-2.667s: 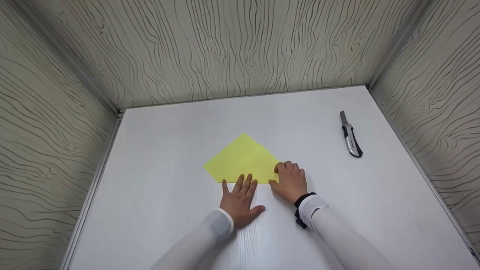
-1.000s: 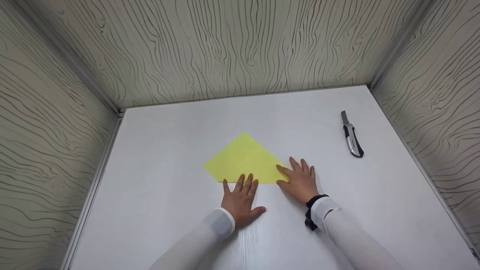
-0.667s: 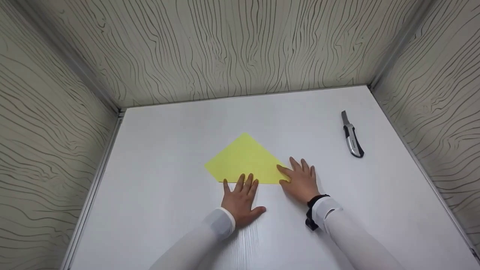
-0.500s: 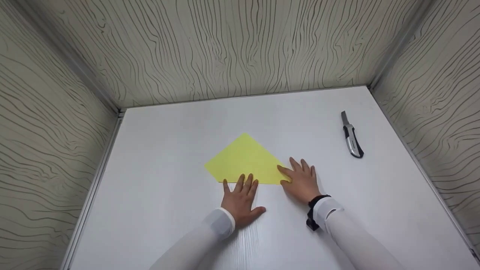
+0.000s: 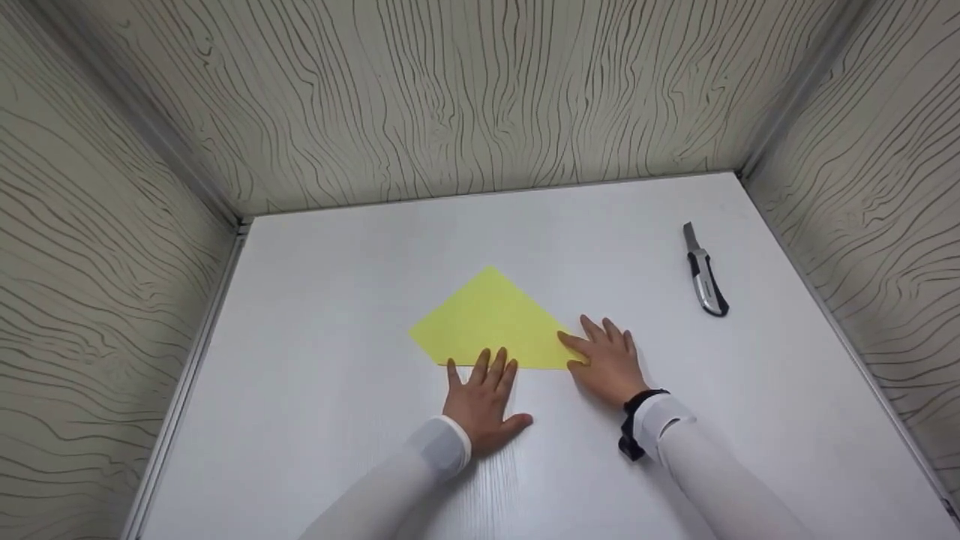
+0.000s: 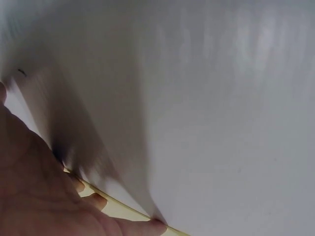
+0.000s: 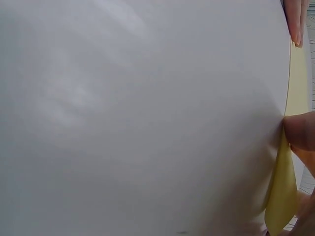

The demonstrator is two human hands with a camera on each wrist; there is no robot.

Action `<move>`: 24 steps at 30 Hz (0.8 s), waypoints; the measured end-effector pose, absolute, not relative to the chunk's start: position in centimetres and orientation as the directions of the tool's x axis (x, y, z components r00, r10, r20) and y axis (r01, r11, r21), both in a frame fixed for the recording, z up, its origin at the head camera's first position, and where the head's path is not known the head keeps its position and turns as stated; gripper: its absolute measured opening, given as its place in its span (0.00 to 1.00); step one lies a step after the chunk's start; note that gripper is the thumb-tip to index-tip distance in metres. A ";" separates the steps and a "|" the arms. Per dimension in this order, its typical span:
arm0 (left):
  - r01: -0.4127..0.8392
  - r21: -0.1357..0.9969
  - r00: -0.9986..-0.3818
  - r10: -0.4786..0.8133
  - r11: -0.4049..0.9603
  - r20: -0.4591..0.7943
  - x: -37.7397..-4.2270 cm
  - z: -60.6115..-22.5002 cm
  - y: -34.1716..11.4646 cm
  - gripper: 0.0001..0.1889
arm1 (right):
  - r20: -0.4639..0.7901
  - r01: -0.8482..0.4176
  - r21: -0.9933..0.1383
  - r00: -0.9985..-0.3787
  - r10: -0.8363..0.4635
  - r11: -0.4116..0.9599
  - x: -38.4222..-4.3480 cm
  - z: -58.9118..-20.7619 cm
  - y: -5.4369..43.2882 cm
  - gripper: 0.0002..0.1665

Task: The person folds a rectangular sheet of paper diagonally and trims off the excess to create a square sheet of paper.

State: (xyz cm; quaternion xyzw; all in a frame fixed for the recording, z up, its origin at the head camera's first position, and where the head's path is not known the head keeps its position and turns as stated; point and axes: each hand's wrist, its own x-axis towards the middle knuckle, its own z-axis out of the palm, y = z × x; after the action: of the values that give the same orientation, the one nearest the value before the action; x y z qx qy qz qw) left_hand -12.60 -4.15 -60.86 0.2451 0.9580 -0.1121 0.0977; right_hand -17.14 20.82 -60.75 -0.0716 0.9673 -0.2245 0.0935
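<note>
A folded sheet of yellow paper lies on the white table, its top corner pointing away and its straight edge towards me. Spread fingers of my left hand press that near edge; the thumb sticks out over the tabletop. At the paper's right end is my right hand, thumb and index finger resting on the sheet, other fingers stretched onto the table. In the right wrist view, the thumb sits at the fold and the paper's end bulges up beneath the palm. The hand hides the right corner.
A utility knife with its blade out lies at the right of the table. Wood-grain panels close off the back and both sides. A black band circles the right wrist.
My right hand has slid rightward along the paper's near edge, and its fingers have gone from curled to spread. Left hand, paper and knife stay nearly in place.
</note>
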 end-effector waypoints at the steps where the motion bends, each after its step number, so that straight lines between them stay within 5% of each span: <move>1: 0.491 -0.164 -0.862 0.448 0.856 -0.239 -12.6 -60.9 -4.1 0.51 | -0.149 -0.097 -0.446 -0.972 -0.181 0.890 -17.2 -60.8 20.9 0.31; 24: 0.485 -0.163 -0.867 0.449 0.859 -0.217 -12.6 -61.2 -4.0 0.50 | -0.173 -0.099 -0.472 -0.964 -0.202 0.876 -17.2 -61.0 21.8 0.30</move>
State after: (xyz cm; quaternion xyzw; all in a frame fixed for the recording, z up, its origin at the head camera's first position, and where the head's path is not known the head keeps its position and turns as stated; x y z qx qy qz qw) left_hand -12.59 -4.04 -61.17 0.2431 0.9603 -0.1066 0.0858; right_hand -17.20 21.84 -61.04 -0.0781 0.9624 -0.2362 0.1088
